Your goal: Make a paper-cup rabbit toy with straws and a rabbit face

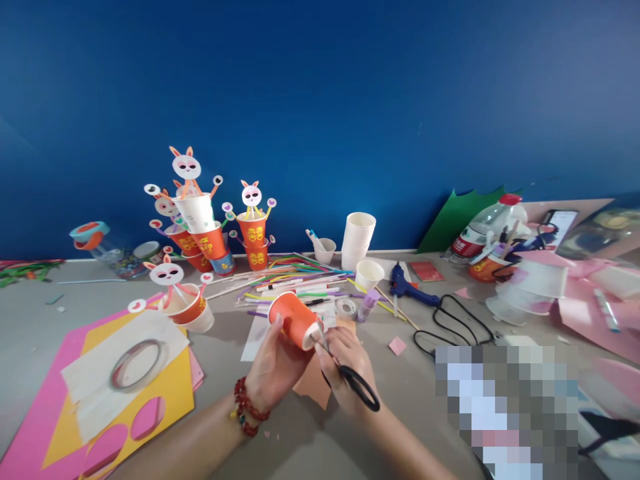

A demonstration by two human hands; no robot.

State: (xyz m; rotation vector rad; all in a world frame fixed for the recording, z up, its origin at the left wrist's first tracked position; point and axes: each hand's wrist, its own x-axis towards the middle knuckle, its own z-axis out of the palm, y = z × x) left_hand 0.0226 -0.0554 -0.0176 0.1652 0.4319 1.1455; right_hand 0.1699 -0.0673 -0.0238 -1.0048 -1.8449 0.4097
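My left hand [280,363] is wrapped round an orange paper cup [293,317], which lies tilted with its white bottom turned toward my right hand. Black-handled scissors [357,385] are gripped in my right hand [345,363], and their blades meet the bottom of the cup. Whether the tips have gone through the cup's base is hard to make out. Under both hands lies a piece of orange paper [315,387] on the grey table. Just beyond the cup are a roll of clear tape [346,307] and a purple glue stick [369,303].
Paper-cup rabbit figures [255,230] stand at the back left. Colored sheets with a tape ring [139,365] lie at left. Colored sticks [285,273] and stacked white cups [359,240] are behind. A blue glue gun [413,290] and its black cord [457,323] lie right, near a large bottle [480,230].
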